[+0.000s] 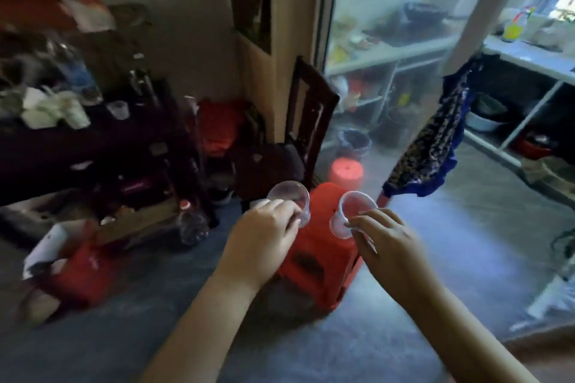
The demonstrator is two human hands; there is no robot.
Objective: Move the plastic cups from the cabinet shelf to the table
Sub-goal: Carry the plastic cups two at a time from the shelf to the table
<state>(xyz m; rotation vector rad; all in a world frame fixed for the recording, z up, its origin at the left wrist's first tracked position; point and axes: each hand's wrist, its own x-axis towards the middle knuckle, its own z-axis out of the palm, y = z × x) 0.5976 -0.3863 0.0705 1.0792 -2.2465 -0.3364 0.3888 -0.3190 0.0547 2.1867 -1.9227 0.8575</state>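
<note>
My left hand (264, 227) grips a clear plastic cup (289, 196) by its side, its mouth tilted toward me. My right hand (382, 233) pinches a second clear plastic cup (354, 208) at the rim, also tilted. Both cups hang in the air above a red plastic stool (323, 246). A third clear cup (119, 109) stands upright on the dark table (93, 140) at the left, among clutter. A wooden cabinet (258, 50) with open shelves rises behind, at centre top.
A dark wooden chair (308, 115) stands between the table and a glass sliding door (389, 71). Red bags (81, 270) and a bottle (189, 224) lie on the floor by the table. A patterned cloth (435, 146) hangs at the right. The view is blurred.
</note>
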